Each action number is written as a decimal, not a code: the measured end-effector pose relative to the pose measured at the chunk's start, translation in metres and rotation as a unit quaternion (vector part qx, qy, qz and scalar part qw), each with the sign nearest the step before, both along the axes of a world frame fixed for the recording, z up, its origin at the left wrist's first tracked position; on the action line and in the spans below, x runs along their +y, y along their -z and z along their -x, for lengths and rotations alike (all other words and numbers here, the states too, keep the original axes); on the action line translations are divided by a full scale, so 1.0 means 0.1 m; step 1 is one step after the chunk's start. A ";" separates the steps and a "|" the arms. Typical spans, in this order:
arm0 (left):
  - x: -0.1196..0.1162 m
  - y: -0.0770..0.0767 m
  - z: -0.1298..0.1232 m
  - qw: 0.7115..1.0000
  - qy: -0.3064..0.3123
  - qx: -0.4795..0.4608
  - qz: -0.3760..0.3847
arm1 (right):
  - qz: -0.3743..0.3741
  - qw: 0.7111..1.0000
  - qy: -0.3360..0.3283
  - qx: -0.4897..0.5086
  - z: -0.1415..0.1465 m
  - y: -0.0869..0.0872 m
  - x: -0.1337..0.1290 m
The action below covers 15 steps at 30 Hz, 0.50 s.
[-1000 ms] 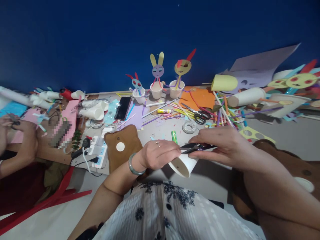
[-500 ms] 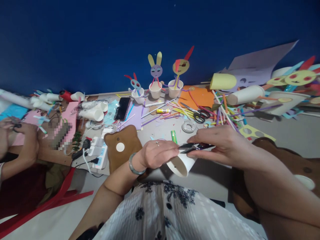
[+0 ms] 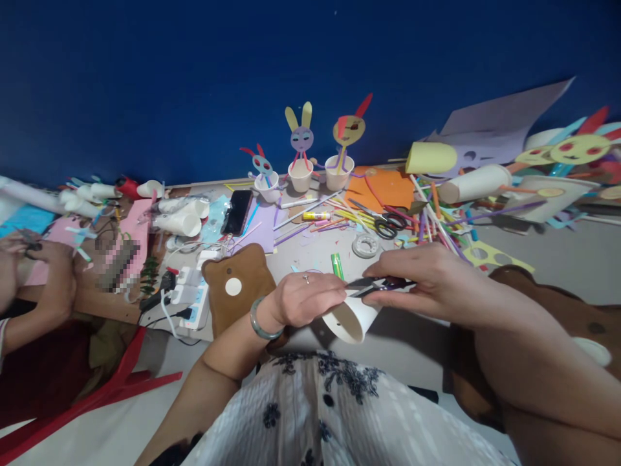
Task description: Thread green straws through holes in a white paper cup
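The white cup (image 3: 359,317) is partly covered by the hands (image 3: 309,299); an object (image 3: 118,265) at left is pixelated beyond recognition.

Muted light covers the worktop (image 3: 310,251); the blue wall (image 3: 194,84) looks dim; soft shadow lies beside the paper cup (image 3: 359,318); edges stretch, small details smear, and a patch (image 3: 116,265) at left is pixelated

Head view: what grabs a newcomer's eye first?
Probably the three paper-faced figures in pale cups, lined up at the back of the table before the blue wall. Next, front and center: the right hand holding scissors, their tips at the left hand, with a tilted white cup just below.
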<state>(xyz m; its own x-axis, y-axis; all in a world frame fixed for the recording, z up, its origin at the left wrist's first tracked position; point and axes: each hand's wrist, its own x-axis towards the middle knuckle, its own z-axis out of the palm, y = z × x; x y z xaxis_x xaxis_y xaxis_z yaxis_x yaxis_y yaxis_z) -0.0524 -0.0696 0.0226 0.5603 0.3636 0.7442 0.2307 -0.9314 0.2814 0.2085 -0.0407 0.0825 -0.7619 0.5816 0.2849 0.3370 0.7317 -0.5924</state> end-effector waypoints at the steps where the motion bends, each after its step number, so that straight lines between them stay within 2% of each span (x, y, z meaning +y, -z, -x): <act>1: 0.00 0.01 -0.01 1.000 0.003 -0.007 0.005 | 0.006 1.000 0.000 -0.001 0.00 0.00 0.00; 9: 0.05 0.02 -0.07 0.998 0.012 -0.065 0.019 | 0.044 0.999 -0.003 -0.023 -0.02 0.05 0.05; 15: 0.08 -0.05 -0.08 0.995 -0.059 -0.076 -0.022 | 0.027 0.999 0.008 -0.027 -0.01 0.08 0.07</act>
<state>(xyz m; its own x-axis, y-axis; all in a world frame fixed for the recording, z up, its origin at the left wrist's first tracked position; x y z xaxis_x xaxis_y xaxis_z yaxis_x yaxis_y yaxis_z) -0.0444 -0.0617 0.0276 0.3958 0.3854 0.8336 0.2965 -0.9127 0.2812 0.2095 -0.0334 0.0744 -0.7654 0.6077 0.2116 0.3820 0.6937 -0.6106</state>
